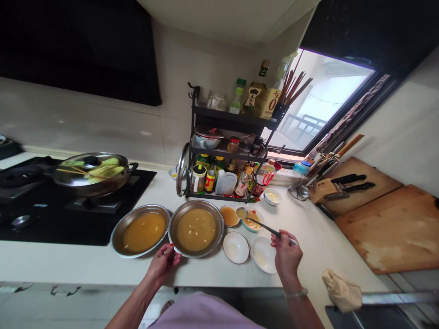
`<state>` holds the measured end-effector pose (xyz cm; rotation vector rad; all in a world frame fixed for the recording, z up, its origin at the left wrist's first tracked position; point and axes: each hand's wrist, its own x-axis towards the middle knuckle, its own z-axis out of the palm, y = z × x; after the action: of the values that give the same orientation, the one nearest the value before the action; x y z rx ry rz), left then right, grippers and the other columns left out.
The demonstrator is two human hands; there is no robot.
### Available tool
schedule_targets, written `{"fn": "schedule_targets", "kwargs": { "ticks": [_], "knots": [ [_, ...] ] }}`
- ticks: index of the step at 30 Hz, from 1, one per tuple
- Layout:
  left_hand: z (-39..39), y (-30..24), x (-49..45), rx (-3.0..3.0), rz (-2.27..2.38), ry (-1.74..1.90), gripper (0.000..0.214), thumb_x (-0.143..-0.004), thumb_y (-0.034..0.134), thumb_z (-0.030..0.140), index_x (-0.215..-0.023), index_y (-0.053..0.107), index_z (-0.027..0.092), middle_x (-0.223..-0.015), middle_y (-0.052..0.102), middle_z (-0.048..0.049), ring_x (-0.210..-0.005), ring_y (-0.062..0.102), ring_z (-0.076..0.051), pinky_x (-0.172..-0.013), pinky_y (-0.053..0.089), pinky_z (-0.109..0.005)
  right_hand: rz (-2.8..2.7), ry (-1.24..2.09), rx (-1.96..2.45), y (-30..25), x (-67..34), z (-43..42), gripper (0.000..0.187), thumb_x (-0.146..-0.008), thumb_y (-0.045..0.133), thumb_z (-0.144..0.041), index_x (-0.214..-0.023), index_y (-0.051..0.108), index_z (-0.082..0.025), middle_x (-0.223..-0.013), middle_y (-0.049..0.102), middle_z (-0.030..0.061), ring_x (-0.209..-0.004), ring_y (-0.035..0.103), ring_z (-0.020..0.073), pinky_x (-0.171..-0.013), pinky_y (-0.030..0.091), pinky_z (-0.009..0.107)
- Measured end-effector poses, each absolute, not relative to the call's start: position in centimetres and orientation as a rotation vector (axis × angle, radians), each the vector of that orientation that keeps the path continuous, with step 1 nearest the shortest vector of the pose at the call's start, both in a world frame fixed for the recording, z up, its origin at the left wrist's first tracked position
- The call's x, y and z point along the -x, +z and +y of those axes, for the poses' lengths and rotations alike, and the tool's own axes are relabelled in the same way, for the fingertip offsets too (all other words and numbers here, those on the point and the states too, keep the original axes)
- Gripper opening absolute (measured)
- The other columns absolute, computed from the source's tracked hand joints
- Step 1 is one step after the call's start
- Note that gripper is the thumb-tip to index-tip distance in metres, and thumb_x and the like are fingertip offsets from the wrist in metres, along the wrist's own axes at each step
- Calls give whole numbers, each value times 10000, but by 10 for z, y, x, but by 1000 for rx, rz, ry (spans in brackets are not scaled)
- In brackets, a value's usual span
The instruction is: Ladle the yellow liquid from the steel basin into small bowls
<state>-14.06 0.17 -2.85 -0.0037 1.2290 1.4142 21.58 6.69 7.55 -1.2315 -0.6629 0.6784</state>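
Observation:
My right hand (287, 255) is closed around the dark handle of a ladle (242, 213). Its bowl, with some liquid in it, is over the small bowls near the rack. My left hand (163, 263) pinches the near left rim of a metal basin (221, 224) of brownish liquid with pale bits floating in it. Left of it, close beside, stands a second metal basin (116, 244) with orange-brown liquid. A bowl of orange liquid (230, 215), a bowl with orange residue (255, 226) and two white bowls (236, 247) (263, 256) stand to the right.
A lidded pan (92, 176) with yellow-green food sits on the black hob (68, 224). Behind the basins is a black rack (222, 151) of bottles and jars. At right are a knife block (324, 189), wooden cutting boards (394, 233) and a beige cloth (341, 290).

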Motion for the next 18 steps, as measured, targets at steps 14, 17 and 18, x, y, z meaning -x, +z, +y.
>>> {"fn": "schedule_targets", "kwargs": {
  "ticks": [14, 17, 18],
  "knots": [
    [2, -32, 141, -40, 1180, 1381, 158, -834, 595, 93, -731, 506, 174, -496, 596, 9, -436, 610, -128, -428, 496, -202, -1365, 718, 1051, 68, -137, 49, 202, -899, 540, -348, -953, 650, -186, -676, 655, 11, -500, 608, 131, -475, 538, 259],
    [1, -31, 142, -43, 1182, 1385, 166, -866, 545, 83, -729, 507, 170, -500, 601, 2, -437, 606, -122, -436, 504, -205, -1610, 621, 913, 70, -138, 41, 190, -912, 506, -272, -946, 684, -213, -850, 675, 55, -603, 642, 139, -487, 548, 255],
    [0, -31, 142, -45, 1188, 1391, 165, -871, 540, 86, -730, 510, 167, -505, 605, -1, -440, 605, -120, -437, 505, -204, -1659, 593, 884, 71, -141, 40, 194, -911, 503, -258, -948, 689, -217, -889, 674, 66, -630, 648, 143, -498, 553, 259]
  ]
}}
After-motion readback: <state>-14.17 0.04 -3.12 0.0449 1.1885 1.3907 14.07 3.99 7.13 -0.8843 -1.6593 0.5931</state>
